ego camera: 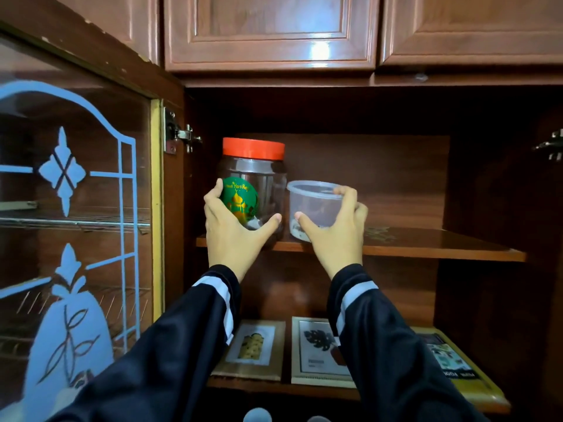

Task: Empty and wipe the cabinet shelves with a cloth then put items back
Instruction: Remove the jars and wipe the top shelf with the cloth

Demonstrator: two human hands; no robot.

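Glossy reddish wood cupboard doors ran across 12 o'clock, light glare on the middle one. Dark brown cabinet stood open at centre. Glass door with blue pattern at 9 o'clock, wire racks visible through it. Metal hinge at 10 o'clock.

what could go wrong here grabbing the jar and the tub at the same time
1. The left hand wraps only the lower part of the wide jar; lifted one-handed, it might slip or tip.
2. The tub in the right hand sits close beside the jar, so pulling both out could knock them together.
3. Anything dropped off the shelf edge would likely land on the frames below.
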